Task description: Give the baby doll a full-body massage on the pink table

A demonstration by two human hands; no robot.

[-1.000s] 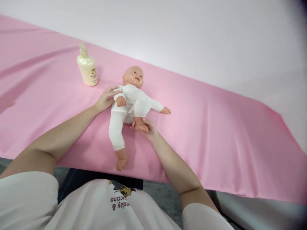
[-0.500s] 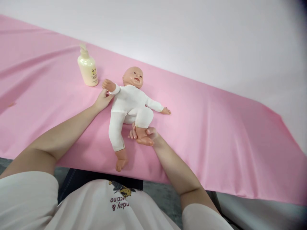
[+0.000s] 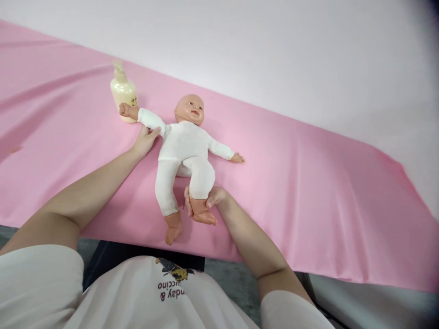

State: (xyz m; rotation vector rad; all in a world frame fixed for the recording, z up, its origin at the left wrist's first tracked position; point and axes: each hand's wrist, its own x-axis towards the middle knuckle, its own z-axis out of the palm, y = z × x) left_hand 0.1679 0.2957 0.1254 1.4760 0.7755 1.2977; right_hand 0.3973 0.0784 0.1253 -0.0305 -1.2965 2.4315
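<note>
A plastic baby doll in white clothes [image 3: 183,151] was laid on its back on the pink-covered desk [image 3: 308,192]. Its foot was clenched in the right hand [image 3: 206,201]'s grip, and its arm was held by the left hand [image 3: 144,140], beside a cream pump bottle [image 3: 122,91].

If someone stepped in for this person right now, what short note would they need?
Left hand: holds the doll by its upper arm, which is stretched out toward the lotion bottle.
Right hand: wrapped around one doll ankle, that leg nearly straight.
Doll lies face up on the pink sheet in a white bodysuit; its other arm and leg lie free.
Done: doll laid out, one arm and one leg extended.
Left: probably the other limbs; the bottle stands untouched.
</note>
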